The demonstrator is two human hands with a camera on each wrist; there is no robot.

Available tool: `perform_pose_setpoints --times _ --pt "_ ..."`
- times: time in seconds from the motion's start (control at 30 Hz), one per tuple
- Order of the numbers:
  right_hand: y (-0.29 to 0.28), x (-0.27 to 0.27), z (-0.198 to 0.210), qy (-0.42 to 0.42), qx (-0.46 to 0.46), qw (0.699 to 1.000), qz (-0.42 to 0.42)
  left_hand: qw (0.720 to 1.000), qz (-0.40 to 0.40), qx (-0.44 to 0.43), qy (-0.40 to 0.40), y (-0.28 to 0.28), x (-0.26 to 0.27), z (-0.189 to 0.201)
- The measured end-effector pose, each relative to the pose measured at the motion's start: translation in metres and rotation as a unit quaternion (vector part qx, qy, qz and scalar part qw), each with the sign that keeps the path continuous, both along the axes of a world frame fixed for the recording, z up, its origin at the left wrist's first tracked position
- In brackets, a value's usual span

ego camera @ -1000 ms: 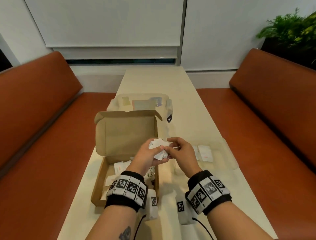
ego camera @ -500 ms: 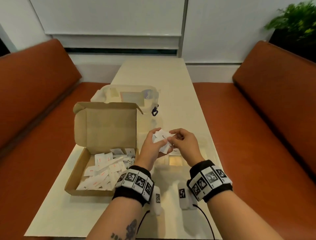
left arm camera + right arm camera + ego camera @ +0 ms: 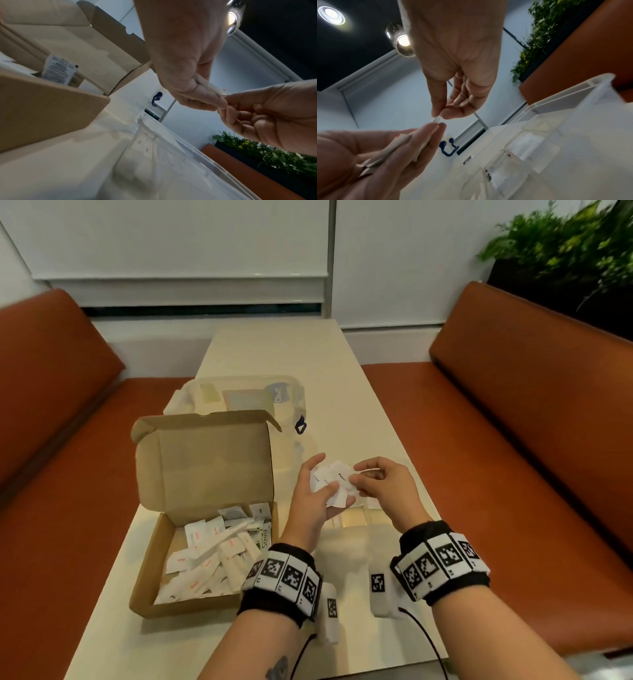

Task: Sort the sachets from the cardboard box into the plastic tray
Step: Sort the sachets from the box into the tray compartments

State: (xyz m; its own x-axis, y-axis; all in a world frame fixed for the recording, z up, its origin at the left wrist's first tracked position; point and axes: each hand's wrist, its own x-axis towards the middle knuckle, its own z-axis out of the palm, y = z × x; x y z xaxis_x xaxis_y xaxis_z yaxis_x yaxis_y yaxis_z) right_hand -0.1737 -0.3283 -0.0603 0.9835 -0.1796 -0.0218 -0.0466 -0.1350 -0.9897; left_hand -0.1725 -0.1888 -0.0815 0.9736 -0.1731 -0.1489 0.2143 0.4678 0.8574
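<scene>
We hold a fan of white sachets (image 3: 334,482) in our left hand (image 3: 313,501), thumb across the top and fingers curled under the stack, up off the table (image 3: 359,405). One sachet in the fan reads "Pepper". Our right hand (image 3: 383,487) meets it from the right, thumb and forefinger closed on the edge of a single sachet (image 3: 436,119); the right wrist view shows that thin white edge pinched between the two fingertips, just above the left hand's fingers (image 3: 426,129).

Both hands hang over the clear tray (image 3: 363,513), which lies on the table to the right of the box (image 3: 205,542). Its compartments show in the right wrist view, a few with small packets lying flat in them.

The box sits open at near left, lid standing up at its far side, with a loose heap of white sachets inside (image 3: 212,559), one marked "Stevia". Beyond the box stands a clear lidded container (image 3: 239,395) with a blue clip. Orange benches (image 3: 531,422) flank the table on both sides, and a plant (image 3: 565,251) stands at far right.
</scene>
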Motion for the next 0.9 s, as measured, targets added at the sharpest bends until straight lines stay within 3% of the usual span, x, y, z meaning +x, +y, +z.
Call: perform_pose_setpoints --times 0.3,0.53,0.9 --pt "-0.007 -0.008 -0.003 0.017 -0.065 0.998 0.006 0.998 -0.022 0.054 -0.017 -0.012 -0.004 -0.006" --pt "-0.026 0.018 0.002 0.016 -0.135 0.991 -0.013 0.990 0.075 0.118 -0.018 -0.003 0.017 -0.010" --pt "-0.023 0.055 0.000 0.022 -0.204 0.972 0.114 0.987 0.016 0.162 0.000 -0.009 0.039 -0.010"
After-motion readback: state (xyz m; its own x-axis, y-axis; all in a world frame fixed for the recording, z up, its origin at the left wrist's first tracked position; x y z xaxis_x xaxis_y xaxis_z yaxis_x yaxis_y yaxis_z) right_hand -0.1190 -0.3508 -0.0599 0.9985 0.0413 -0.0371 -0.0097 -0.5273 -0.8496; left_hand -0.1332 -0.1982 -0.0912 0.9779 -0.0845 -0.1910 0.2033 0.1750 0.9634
